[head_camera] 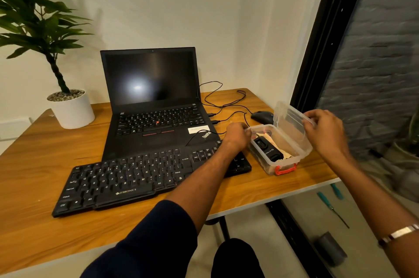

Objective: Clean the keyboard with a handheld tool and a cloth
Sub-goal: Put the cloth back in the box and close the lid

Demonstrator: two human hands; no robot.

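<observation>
Black keyboard (145, 178) lay near edge of the wooden desk (34, 164), tilted against the open laptop (156, 105). Right of it, clear plastic box (281, 153) with black handheld tool (268, 149) inside. My left hand (238, 136) gripped the box's left rim; my right hand (324, 130) pinched the raised lid (289, 119). Mouse (261, 116) beyond.
</observation>
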